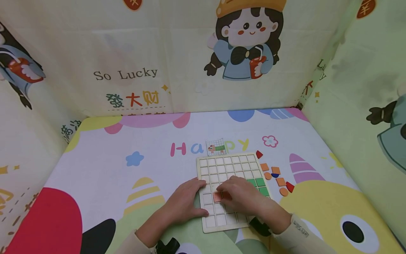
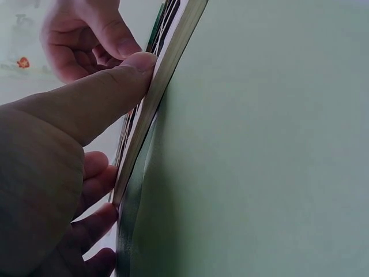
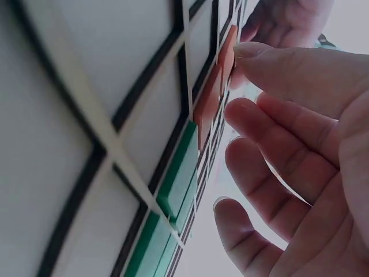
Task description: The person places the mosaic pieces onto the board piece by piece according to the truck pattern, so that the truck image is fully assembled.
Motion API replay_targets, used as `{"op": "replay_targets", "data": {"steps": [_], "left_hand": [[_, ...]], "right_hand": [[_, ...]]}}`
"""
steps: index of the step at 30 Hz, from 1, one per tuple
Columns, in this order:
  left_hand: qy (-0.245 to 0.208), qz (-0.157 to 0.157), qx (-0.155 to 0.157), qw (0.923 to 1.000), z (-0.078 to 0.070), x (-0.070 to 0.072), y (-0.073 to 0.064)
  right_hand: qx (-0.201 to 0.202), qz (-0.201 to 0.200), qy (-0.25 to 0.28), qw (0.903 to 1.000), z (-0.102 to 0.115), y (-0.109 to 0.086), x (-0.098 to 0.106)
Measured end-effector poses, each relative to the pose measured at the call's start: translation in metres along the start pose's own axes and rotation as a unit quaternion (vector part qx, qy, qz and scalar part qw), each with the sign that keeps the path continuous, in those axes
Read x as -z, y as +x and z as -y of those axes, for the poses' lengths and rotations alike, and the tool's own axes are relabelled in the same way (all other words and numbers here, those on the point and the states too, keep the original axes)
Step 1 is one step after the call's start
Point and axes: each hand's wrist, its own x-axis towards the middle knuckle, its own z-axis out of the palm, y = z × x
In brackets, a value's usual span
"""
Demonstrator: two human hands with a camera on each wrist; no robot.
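Note:
A pale grid board [image 1: 219, 221] with square cells lies on the table. My left hand [image 1: 184, 201] rests along its left edge, thumb and forefinger spread over the rim. Over the middle of the board is my right hand [image 1: 243, 196], its fingertips by a reddish-orange square tile [image 1: 217, 197]. In the right wrist view, the thumb tip touches an orange tile [image 3: 228, 55] lying in the grid, while the other fingers are loosely bent. A second orange tile [image 3: 209, 109] lies beside it, followed by green tiles [image 3: 180, 173]. More green tiles [image 1: 260, 182] show at the board's right side.
A small card [image 1: 216, 147] with a coloured grid picture lies just beyond the board. Right of the board are loose orange squares [image 1: 276, 170], orange discs [image 1: 283, 192], red pieces [image 1: 290, 187] and a blue half-round piece [image 1: 275, 175]. A printed cloth [image 1: 104, 155] covers the table.

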Motion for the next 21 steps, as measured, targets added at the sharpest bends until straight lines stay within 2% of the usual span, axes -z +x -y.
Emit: {"op": "replay_targets", "data": {"steps": [7,21], "left_hand": [[-0.005,0.002,0.0,1.0,0.0,0.0,0.0],[-0.003,0.002,0.003,1.0,0.0,0.0,0.0]], "right_hand": [[-0.033,-0.011,0.018,0.9992,-0.01,-0.01,0.01],[-0.096,-0.062,0.031,0.9929,-0.043,-0.047,0.031]]}}
